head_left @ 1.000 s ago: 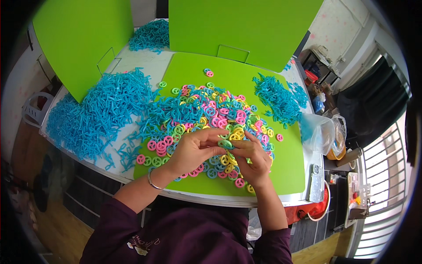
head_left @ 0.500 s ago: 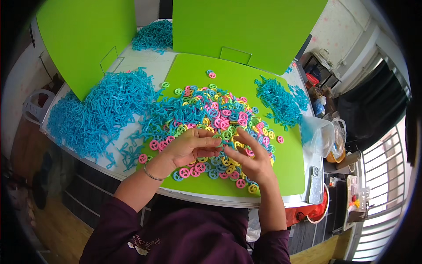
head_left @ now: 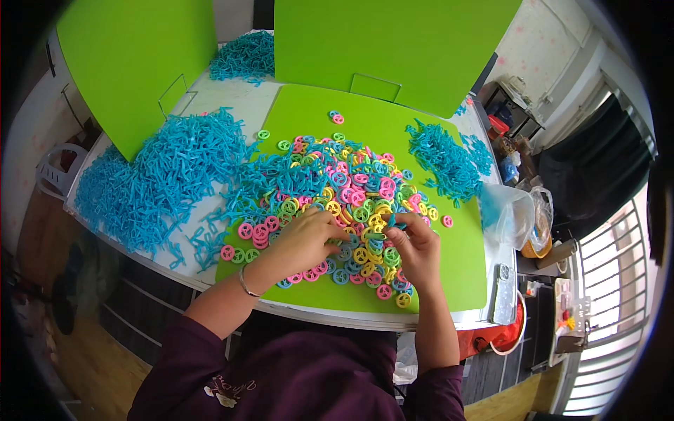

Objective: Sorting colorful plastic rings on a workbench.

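Observation:
A heap of small spoked plastic wheels (head_left: 342, 277) in pink, yellow, green and blue lies before me on a green board. My left hand (head_left: 307, 238) is palm down over the middle of it, fingers loosely bent and apart, with some fingertips hidden among the wheels. To its right, my right hand (head_left: 419, 247) is raised a little above the heap. Its thumb and index finger pinch a small teal plastic piece (head_left: 392, 221). Whether a wheel is attached to that piece I cannot make out. More teal pieces (head_left: 298, 179) lie over the heap's upper left part.
A large pile of teal pieces (head_left: 175, 175) covers the table's left side; smaller teal piles lie at the right (head_left: 446, 161) and back (head_left: 244, 56). Upright green panels (head_left: 393, 49) stand behind. A clear plastic bag (head_left: 507, 217) and a phone (head_left: 503, 295) lie at the right edge.
My hands, close together before, have moved apart. The left has gone down and left onto the wheels; the right has turned and closed to a pinch on the teal piece.

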